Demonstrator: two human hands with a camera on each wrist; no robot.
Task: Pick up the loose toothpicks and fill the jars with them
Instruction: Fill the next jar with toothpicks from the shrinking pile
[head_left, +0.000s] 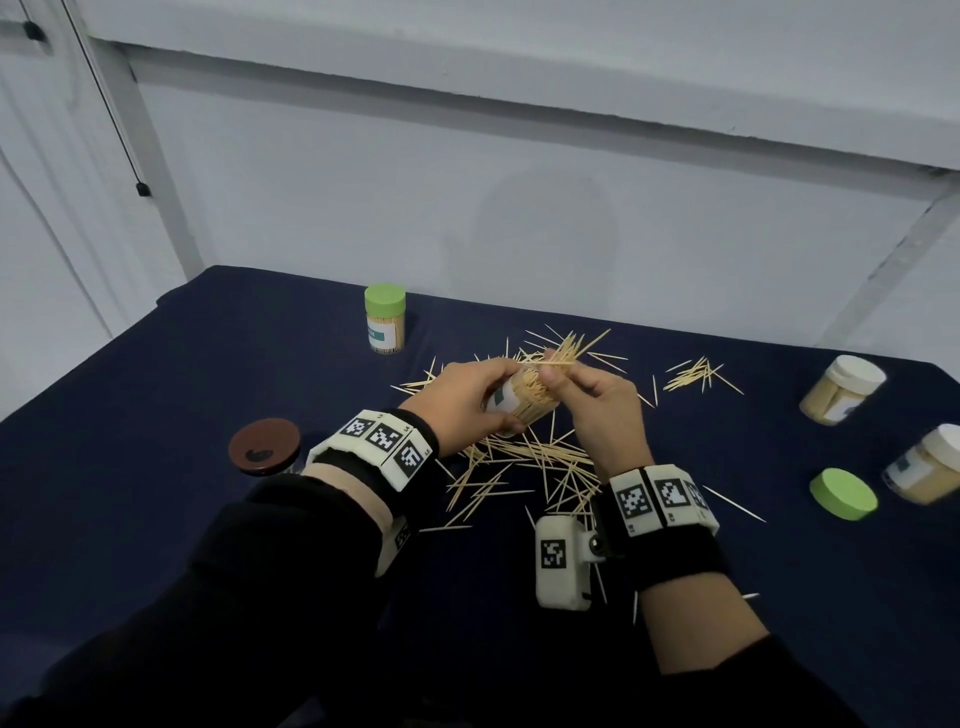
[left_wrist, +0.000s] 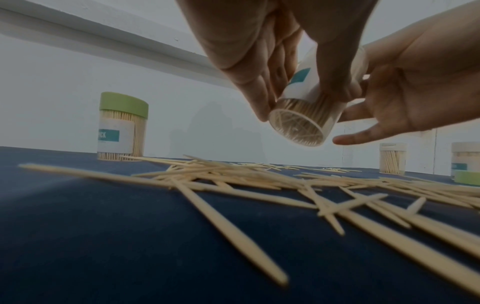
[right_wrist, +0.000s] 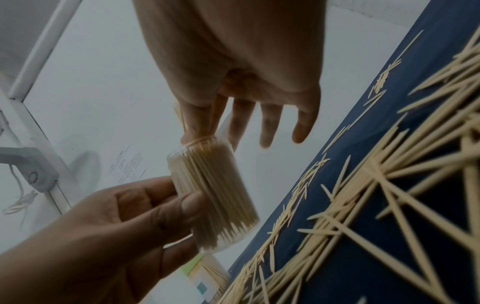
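A: Closest to the lens were the loose toothpicks (head_left: 524, 467), strewn over the dark table (head_left: 156, 395).

B: And the open jar (head_left: 519, 397)?

A: Packed with picks, up off the table. Left hand (head_left: 462, 395) was wrapped around it; right hand (head_left: 597, 410) was pinching a bunch (head_left: 569, 349) at its mouth, other fingers spread. A green-lidded jar (head_left: 385, 319) stood full behind.

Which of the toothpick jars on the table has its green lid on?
The jar at the far left, standing alone behind the toothpick pile. The two right-edge jars show white tops; one green lid lies loose.
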